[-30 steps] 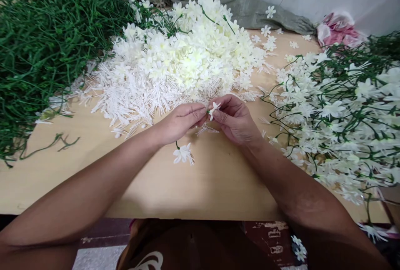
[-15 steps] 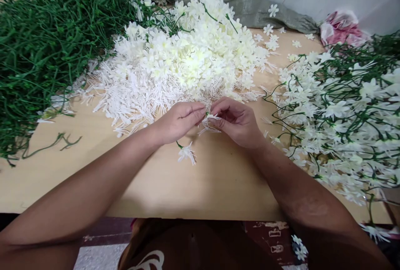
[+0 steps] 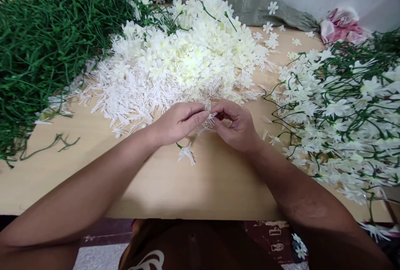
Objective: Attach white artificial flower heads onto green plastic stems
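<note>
From where I stand, both hands meet over the middle of the table [image 3: 200, 191], just on the near side of a heap of white and yellowish blossoms [image 3: 200, 49]. A small white flower [image 3: 211, 116] sits between the fingertips of the two hands, its thin strands pointing down toward the wood. The left hand [image 3: 181, 124] has thumb and forefinger pressed together, pinching the flower at its tip. The right hand [image 3: 235, 126] comes in from the other side with thumb and forefinger curved into a narrow ring, tips right at the petals; I cannot tell whether they grip them or only touch. Below the left hand a second flower [image 3: 186, 153] shows, its green stem running up out of sight under the palm, so I cannot say what holds it. White strands [image 3: 137, 95] spread along the heap's near left edge. Off to the left rises a big mound of green stems [image 3: 56, 32], with a few loose sprigs [image 3: 67, 141] near it on the wood. To the right lies a pile of stemmed flowers [image 3: 340, 111], and behind it a crumpled pink and white bag [image 3: 343, 26] beside grey cloth [image 3: 259, 11]
</note>
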